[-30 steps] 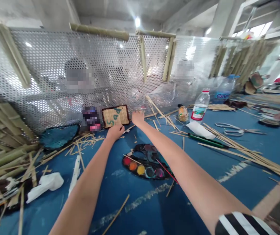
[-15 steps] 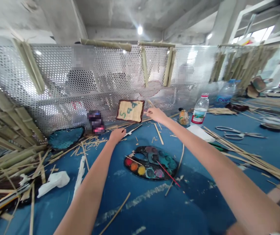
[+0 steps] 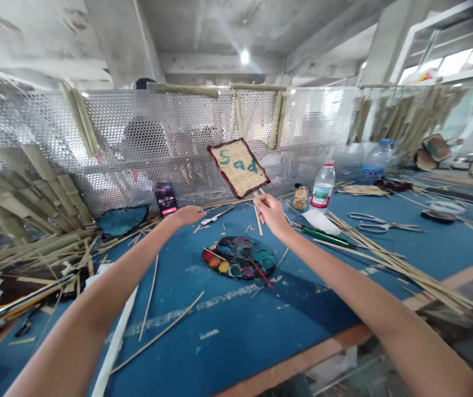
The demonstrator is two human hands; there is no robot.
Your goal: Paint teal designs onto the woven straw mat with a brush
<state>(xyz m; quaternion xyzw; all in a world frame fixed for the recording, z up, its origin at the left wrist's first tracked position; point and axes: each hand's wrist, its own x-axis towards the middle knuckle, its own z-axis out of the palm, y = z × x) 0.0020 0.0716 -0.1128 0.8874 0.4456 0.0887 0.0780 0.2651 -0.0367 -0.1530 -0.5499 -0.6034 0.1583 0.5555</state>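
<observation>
My right hand (image 3: 270,213) is raised over the blue table and grips the stick of a small woven fan (image 3: 238,166). The fan is straw-coloured with a dark border and green painted letters, and it tilts up in front of the mesh screen. My left hand (image 3: 187,214) stretches forward over the table near a phone (image 3: 165,200) propped against the screen, fingers loosely curled with nothing in them. A round paint palette (image 3: 238,257) with a red-handled brush (image 3: 260,271) lies just below my right hand.
Bamboo strips (image 3: 393,255) are scattered to the right, with scissors (image 3: 379,223), a water bottle (image 3: 322,187) and a small jar (image 3: 301,197). A bamboo pile (image 3: 21,248) and a teal fan (image 3: 123,220) lie left. A perforated metal screen (image 3: 195,138) runs behind, with people beyond it.
My right hand lifted the woven fan off the table by its stick, raised it and drew it back toward me. My left hand let go of the fan and stays near the phone.
</observation>
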